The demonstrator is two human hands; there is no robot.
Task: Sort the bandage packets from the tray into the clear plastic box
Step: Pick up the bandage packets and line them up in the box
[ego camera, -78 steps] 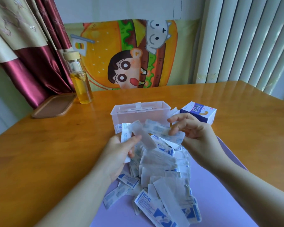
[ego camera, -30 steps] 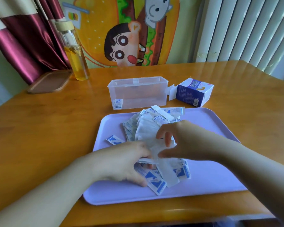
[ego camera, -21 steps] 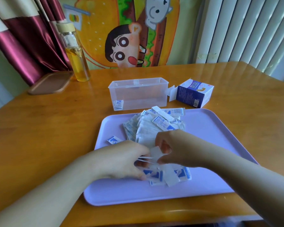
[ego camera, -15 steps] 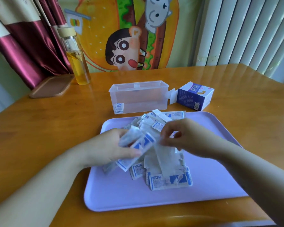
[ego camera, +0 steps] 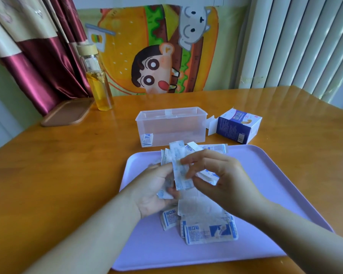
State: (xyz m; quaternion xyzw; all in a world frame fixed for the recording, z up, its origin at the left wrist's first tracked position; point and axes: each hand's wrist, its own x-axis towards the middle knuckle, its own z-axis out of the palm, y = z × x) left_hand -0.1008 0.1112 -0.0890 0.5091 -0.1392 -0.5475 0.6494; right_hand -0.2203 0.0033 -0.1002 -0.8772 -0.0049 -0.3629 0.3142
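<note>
On the tray (ego camera: 265, 175), a bandage packet (ego camera: 210, 233) at the pile's 6 o'clock edge reads 创口贴 in blue; its small print is too fine to read. A smaller packet (ego camera: 169, 214) at 7 o'clock bears the same characters. The carton (ego camera: 239, 125), at the tray's 1 o'clock, shows blurred white characters and a barcode.

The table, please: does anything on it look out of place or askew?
The blue-and-white carton lies on its side right of the clear box, its end flaps hanging open. Nothing looks spilled or damaged.

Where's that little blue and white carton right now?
In the head view, the carton lies on the wooden table, right of the clear plastic box, just beyond the purple tray.
</note>
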